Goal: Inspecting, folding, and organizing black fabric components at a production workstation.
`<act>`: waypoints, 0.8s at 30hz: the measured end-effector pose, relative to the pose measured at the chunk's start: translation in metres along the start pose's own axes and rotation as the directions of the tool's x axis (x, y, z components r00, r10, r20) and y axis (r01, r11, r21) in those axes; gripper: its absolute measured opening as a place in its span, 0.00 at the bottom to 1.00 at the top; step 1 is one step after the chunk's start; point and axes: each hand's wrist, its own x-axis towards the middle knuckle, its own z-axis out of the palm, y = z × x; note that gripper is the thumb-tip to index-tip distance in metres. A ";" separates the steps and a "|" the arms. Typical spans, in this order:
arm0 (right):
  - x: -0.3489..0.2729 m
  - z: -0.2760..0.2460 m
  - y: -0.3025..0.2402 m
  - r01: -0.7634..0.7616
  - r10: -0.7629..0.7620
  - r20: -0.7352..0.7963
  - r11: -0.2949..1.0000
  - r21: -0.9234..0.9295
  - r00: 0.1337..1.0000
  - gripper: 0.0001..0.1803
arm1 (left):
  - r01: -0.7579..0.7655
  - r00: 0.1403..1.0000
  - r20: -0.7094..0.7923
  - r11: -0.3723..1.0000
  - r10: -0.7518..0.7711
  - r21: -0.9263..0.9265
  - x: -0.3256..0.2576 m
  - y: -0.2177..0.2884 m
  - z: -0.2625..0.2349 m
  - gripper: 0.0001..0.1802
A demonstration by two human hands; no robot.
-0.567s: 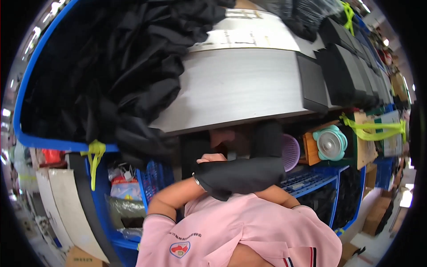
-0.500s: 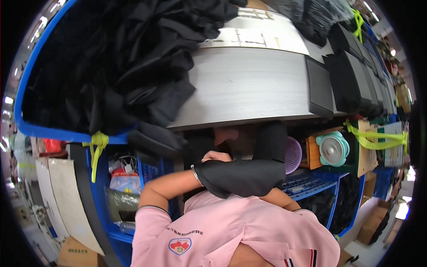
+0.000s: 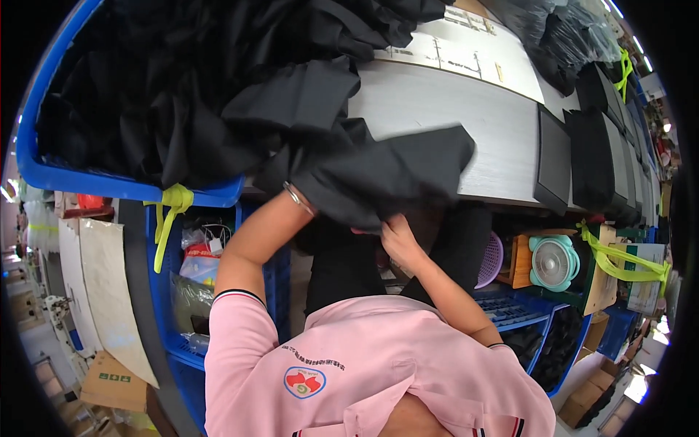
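Note:
A piece of black cloth spreads in front of me over the near edge of the table, its right end blurred. It covers my left hand; just the left wrist with a bracelet shows at the cloth's left side, so those fingers are hidden. Below the cloth's lower edge, my right hand has its fingers closed on that edge. Left of the cloth, a heap of similar black cloth pieces fills a blue bin and spills onto the grey tabletop.
Stacks of black-and-grey pieces line the table's right side. A white marked sheet lies at the back, near dark plastic bags. Below right are a teal fan, a purple basket and a blue crate.
The black cloth has risen from my lap to the table edge, one end spread to the right. My forearms, crossed under it before, are now apart, and my right hand shows at its lower edge.

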 end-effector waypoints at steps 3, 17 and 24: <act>0.037 0.009 -0.037 -0.078 0.070 0.045 0.971 0.227 0.997 0.29 | -0.040 0.999 -0.016 0.997 0.041 0.064 0.019 0.017 -0.052 0.21; 0.058 -0.055 -0.074 0.073 0.020 -0.309 0.955 0.287 0.951 0.24 | -0.338 0.940 0.090 0.875 0.328 0.346 0.115 0.054 -0.050 0.23; 0.010 -0.083 -0.115 0.223 -0.425 -0.693 0.903 -0.367 0.582 0.18 | -0.462 0.887 0.218 0.784 0.408 0.414 0.045 0.039 0.030 0.24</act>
